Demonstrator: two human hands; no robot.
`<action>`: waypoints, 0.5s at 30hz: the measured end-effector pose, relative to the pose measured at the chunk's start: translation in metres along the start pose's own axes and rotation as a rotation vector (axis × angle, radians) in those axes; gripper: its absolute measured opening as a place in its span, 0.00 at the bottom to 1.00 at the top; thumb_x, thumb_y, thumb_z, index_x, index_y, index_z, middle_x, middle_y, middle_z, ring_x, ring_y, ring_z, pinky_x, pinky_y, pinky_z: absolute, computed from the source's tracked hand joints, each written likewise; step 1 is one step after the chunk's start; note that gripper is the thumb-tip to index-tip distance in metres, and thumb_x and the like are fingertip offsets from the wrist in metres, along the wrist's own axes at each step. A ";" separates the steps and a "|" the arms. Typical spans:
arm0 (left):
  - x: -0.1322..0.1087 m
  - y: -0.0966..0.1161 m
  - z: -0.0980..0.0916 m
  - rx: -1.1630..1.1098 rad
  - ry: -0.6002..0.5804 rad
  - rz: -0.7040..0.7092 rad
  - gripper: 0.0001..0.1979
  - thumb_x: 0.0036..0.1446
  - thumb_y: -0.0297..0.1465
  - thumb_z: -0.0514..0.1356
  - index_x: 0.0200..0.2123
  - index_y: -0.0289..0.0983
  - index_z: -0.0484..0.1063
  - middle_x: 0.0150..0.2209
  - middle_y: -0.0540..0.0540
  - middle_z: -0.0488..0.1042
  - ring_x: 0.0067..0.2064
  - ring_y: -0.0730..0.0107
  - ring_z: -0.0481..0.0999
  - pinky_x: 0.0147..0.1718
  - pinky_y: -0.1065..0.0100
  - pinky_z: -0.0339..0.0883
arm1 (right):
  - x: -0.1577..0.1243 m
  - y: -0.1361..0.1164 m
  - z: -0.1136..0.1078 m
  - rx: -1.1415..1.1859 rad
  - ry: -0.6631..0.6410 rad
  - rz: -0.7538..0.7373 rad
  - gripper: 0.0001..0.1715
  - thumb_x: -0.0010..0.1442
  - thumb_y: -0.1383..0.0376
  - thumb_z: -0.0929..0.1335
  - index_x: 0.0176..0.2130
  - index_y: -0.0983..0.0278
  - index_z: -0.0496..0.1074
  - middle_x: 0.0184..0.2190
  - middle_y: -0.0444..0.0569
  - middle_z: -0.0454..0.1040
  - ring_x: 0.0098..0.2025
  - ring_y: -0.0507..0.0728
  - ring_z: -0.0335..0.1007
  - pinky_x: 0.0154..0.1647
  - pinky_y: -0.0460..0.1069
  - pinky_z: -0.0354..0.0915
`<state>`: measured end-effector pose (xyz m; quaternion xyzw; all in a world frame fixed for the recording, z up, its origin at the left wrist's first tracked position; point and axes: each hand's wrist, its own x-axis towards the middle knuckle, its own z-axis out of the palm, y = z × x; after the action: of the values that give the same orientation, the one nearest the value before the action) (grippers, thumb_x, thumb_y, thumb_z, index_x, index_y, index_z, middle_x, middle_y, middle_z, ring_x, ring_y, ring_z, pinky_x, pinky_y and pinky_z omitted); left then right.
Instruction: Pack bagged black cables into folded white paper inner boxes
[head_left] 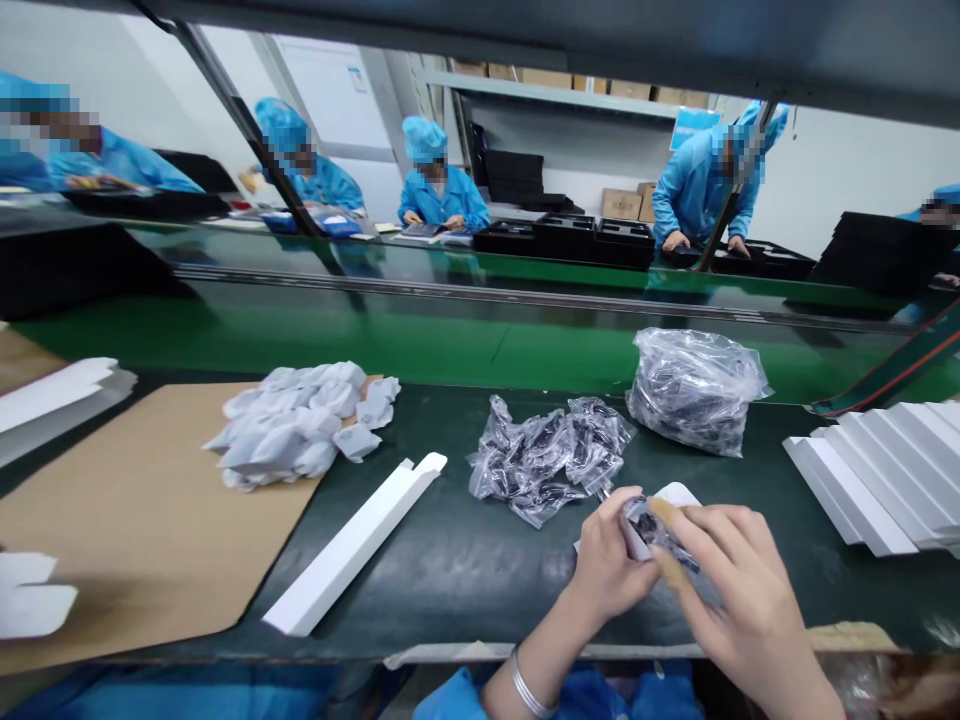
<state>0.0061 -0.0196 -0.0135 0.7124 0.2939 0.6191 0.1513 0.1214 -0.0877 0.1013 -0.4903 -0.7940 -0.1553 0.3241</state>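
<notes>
My left hand [609, 565] is closed around the end of a white cardboard box [679, 493], most of which my hands cover. Over the box's end, my right hand [739, 575] pinches a small clear plastic bag [645, 520] with dark contents. Tan covers sit on the right thumb and a fingertip. How deep the bag lies in the box is hidden. Just beyond my hands lies a heap of similar clear bags [551, 455] with dark parts. Left of it, a long white box [356, 545] lies slanted on the dark green surface.
A large clear bag [697, 390] of dark items stands behind. Flat white boxes [885, 475] are stacked at right. Small white packets [300, 420] pile on brown cardboard [165, 520]. Across the green conveyor [450, 335], several people in blue work beside black trays [566, 240].
</notes>
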 end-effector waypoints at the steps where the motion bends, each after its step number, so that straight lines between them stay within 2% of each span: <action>1: 0.000 0.000 0.000 -0.020 -0.014 0.008 0.31 0.56 0.38 0.62 0.59 0.39 0.54 0.43 0.41 0.75 0.39 0.59 0.80 0.36 0.60 0.77 | 0.002 0.000 0.003 0.025 -0.007 0.002 0.14 0.64 0.71 0.64 0.49 0.63 0.69 0.37 0.48 0.74 0.39 0.54 0.65 0.40 0.49 0.58; 3: 0.003 0.000 0.000 -0.047 -0.027 0.007 0.31 0.57 0.39 0.61 0.59 0.39 0.53 0.43 0.41 0.75 0.38 0.60 0.80 0.36 0.60 0.77 | 0.006 -0.004 0.009 0.073 0.006 0.026 0.09 0.64 0.73 0.64 0.42 0.64 0.70 0.32 0.46 0.74 0.36 0.52 0.64 0.37 0.49 0.54; 6: 0.007 0.001 0.000 -0.075 -0.035 -0.018 0.29 0.60 0.38 0.60 0.60 0.40 0.51 0.42 0.41 0.75 0.37 0.62 0.79 0.35 0.62 0.77 | 0.010 -0.012 0.015 0.080 0.021 0.088 0.08 0.64 0.74 0.62 0.34 0.65 0.67 0.27 0.45 0.71 0.33 0.52 0.62 0.34 0.49 0.50; 11: 0.009 -0.002 0.007 -0.045 0.012 0.047 0.28 0.61 0.37 0.57 0.61 0.41 0.49 0.42 0.43 0.75 0.35 0.64 0.79 0.33 0.63 0.76 | 0.007 -0.023 0.022 -0.038 0.048 0.148 0.07 0.65 0.70 0.61 0.39 0.65 0.69 0.24 0.43 0.68 0.34 0.53 0.64 0.38 0.51 0.49; 15: 0.006 -0.003 0.015 -0.006 0.012 0.055 0.24 0.61 0.34 0.56 0.59 0.40 0.54 0.43 0.42 0.75 0.38 0.62 0.80 0.34 0.62 0.77 | 0.006 -0.020 0.021 -0.140 0.075 0.170 0.08 0.66 0.70 0.60 0.40 0.66 0.68 0.27 0.44 0.71 0.32 0.53 0.65 0.37 0.52 0.50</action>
<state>0.0205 -0.0113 -0.0134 0.7161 0.2731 0.6280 0.1349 0.0943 -0.0811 0.0915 -0.5714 -0.7239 -0.2006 0.3306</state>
